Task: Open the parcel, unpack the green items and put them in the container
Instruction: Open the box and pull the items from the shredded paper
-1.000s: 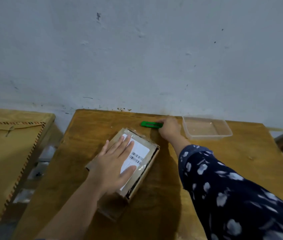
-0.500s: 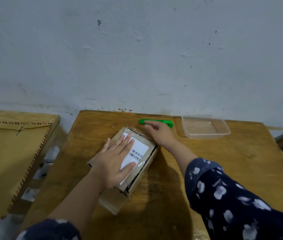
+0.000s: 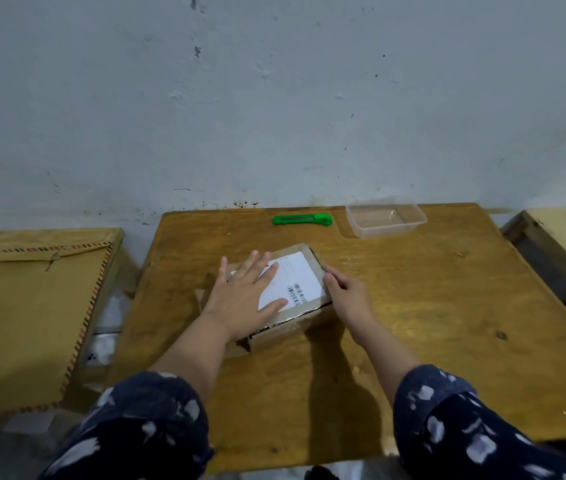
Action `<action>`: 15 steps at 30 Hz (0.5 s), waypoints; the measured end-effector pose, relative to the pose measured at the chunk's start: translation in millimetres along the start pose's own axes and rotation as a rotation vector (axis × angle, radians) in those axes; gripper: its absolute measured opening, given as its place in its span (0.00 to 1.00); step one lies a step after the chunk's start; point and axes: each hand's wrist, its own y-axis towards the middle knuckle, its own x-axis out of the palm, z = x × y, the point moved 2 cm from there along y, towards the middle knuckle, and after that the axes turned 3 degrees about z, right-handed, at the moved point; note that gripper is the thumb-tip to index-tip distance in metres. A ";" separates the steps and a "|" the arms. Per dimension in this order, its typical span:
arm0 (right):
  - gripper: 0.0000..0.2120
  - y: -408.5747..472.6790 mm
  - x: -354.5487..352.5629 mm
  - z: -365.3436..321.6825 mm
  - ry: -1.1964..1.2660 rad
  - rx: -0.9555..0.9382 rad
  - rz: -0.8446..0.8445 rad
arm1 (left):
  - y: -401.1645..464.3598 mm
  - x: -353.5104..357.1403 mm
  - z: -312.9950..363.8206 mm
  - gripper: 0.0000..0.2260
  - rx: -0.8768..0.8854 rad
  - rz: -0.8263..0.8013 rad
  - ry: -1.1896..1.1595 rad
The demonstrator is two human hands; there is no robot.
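A brown cardboard parcel (image 3: 304, 271) with a white barcode label lies in the middle of the wooden table (image 3: 430, 323). My left hand (image 3: 245, 299) presses flat on its top with fingers spread. My right hand (image 3: 347, 296) touches the parcel's right edge, fingers fairly straight. A green utility knife (image 3: 302, 220) lies alone near the table's far edge, with no hand on it. To the knife's right stands a clear plastic container (image 3: 386, 220) with nothing in it. The parcel's contents are hidden.
A grey wall runs right behind the table. A tan board with a stitched border (image 3: 32, 317) lies on a lower surface to the left. Another wooden table edge (image 3: 565, 244) shows at the right. Papers lie in the gap at the left.
My right hand let go of the green knife at the table's far edge and came back to the parcel's right side. The parcel has turned slightly under my left hand.
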 end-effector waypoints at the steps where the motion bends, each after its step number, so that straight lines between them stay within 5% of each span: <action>1: 0.17 -10.0 -0.3 2.3 0.004 0.007 0.021 | -6.7 0.3 0.0 0.33 -0.037 0.012 -0.028; 6: 0.22 -56.3 3.4 17.4 -0.030 0.013 0.008 | -48.4 7.5 -2.5 0.38 -0.242 0.073 -0.239; 10: 0.35 -77.7 2.1 30.0 -0.204 -0.181 -0.087 | -79.2 16.5 -12.3 0.48 -0.241 0.076 -0.386; 15: 0.30 -71.3 -0.3 27.0 -0.433 -0.256 -0.108 | -88.5 20.4 -19.2 0.47 -0.274 0.124 -0.518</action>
